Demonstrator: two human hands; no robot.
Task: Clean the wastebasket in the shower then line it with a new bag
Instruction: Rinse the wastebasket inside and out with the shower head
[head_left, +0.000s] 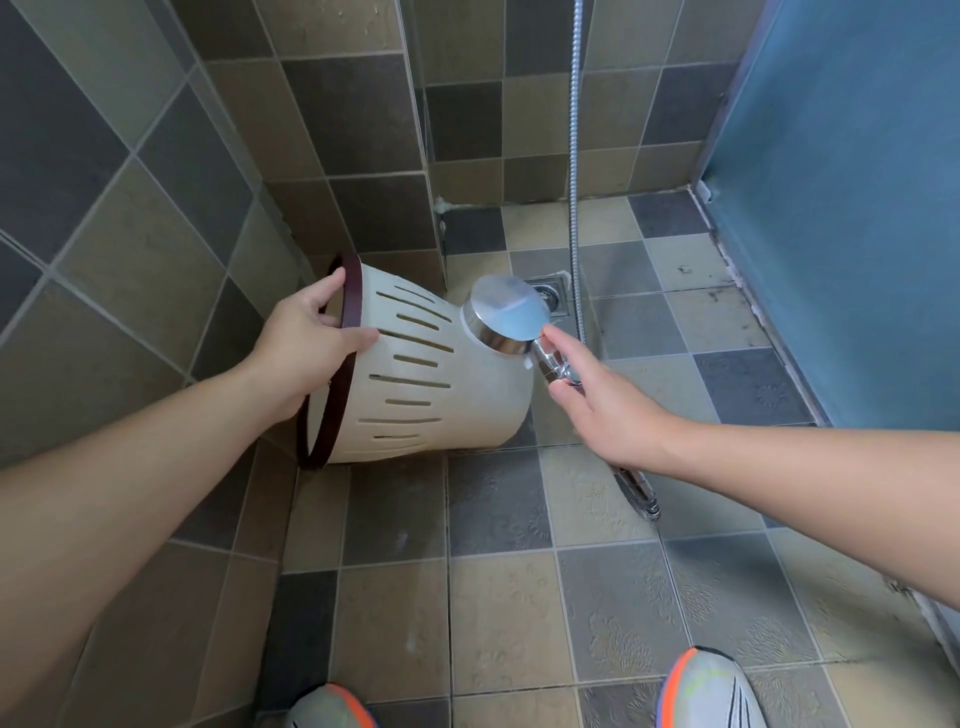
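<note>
While the cream plastic wastebasket with long slots and a dark brown rim (415, 374) lies tipped on its side at the middle left of the frame, the washing step looks to be the one in hand; the basket's open mouth faces the tiled wall on the left and its flat bottom points to the right. The left hand (306, 353) grips the brown rim, with the thumb on the slotted side and the fingers curled over the edge. The right hand (602, 405) holds the handle of the round shiny metal shower head (506, 314), with its first finger stretched out along the neck and the other fingers wrapped round the handle; the head sits right against the bottom end of the basket, near the middle of the frame.

I cannot see any water coming out, so I cannot tell if the shower is on; a bit of white near the handle may be foam or a splash. I think the next move needs the spray aimed into the basket's mouth, so the basket must turn or the head must go round to the left.

The inside of the basket is hidden; the square metal floor drain (548, 296) is partly behind the shower head; the silver hose (574, 156) runs off the top of the frame; no new bag shows; only the tips of two grey and orange shoes (711, 691) show at the bottom.
</note>
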